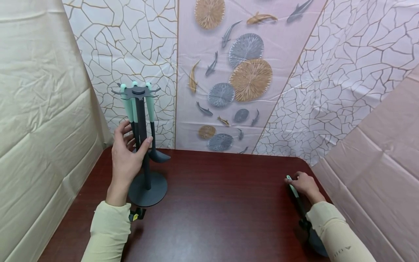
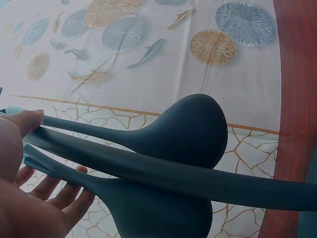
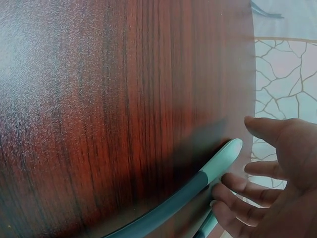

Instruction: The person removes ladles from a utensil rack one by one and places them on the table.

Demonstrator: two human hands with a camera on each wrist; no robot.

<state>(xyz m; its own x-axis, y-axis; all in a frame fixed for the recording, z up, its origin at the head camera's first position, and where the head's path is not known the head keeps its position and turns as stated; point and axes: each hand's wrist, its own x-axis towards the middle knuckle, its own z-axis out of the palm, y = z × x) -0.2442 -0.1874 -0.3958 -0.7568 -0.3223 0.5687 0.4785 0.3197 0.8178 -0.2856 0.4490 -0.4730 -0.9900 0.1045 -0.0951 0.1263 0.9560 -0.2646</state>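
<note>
Utensil stand [image 1: 141,116], dark, one, upright on a round base at the left of the table [image 1: 212,203]; hung from its hooked top, mint-handled utensils with dark shafts, among them a ladle [image 1: 159,156] on the right side; left hand [image 1: 127,154] clamped round the stand, thumb on one side of the pole, fingers on the other, against the shafts; right hand [image 1: 305,185] near the table's far right corner, fingers apart and loosely bent beside a mint-tipped utensil [image 1: 298,202] lying on the table, a second handle [image 3: 208,224] just beside it, contact with either uncertain; right sleeve [image 1: 340,233], pale, bearing dark lettering and a small triangular mark, seen at an angle, wording not certain; wrist device [image 1: 137,214], black, with yellow patch, any text too small to read
</note>
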